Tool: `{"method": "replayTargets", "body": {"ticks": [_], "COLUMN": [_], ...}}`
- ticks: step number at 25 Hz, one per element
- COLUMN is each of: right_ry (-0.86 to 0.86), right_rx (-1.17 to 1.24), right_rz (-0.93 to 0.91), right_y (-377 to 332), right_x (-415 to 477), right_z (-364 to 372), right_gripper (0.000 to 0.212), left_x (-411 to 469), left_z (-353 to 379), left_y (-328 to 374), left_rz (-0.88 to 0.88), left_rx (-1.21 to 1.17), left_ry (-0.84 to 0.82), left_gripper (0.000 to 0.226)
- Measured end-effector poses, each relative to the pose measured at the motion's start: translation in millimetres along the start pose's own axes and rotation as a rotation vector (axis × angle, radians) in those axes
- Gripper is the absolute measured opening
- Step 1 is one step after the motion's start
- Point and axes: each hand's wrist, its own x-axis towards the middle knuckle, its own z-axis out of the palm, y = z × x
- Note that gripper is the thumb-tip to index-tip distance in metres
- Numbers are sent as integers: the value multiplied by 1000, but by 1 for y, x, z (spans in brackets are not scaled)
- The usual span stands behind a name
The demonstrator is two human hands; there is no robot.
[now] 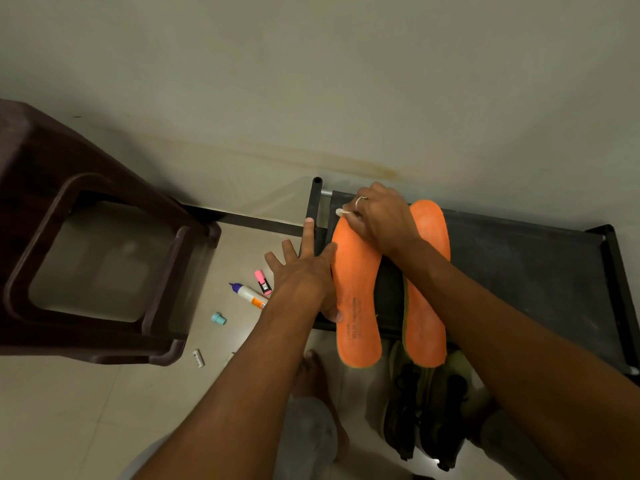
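A thin silver metal ring [360,199] circles a finger of the right hand [379,220], at one o'clock from the left hand [301,275]. Both forearms [242,393] are bare. At six o'clock, light grey fabric trouser legs [308,438] meet a bare foot [313,372].

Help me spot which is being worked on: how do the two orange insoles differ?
The left hand rests flat on the edge of the left insole and the right hand pinches a white wad at its toe; no fingers touch the right insole. The left insole shows nearly whole; the right forearm crosses the right insole. Both are orange, side by side on the black shelf.
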Motion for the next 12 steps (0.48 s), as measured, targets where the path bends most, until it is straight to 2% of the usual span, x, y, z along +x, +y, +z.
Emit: {"method": "replayTargets", "body": {"ticks": [3,6,10,12], "right_ry": [-21,-187,-23,5], "right_rx": [176,297,28,-58], "right_rz": [23,-115,-44,9], "right_y": [-3,-7,2,6], "right_x": [-17,-47,-23,-5], "right_z": [-4,-4,5,4], "right_gripper": [26,18,26,30], "left_x": [1,1,1,2], "left_z": [0,0,0,0], "left_y": [3,3,3,2], "left_rz": [-5,-5,-8,-7], "left_rx": [7,-1,8,5], "left_ry": [-11,-3,3,4], "left_gripper": [136,136,136,136]}}
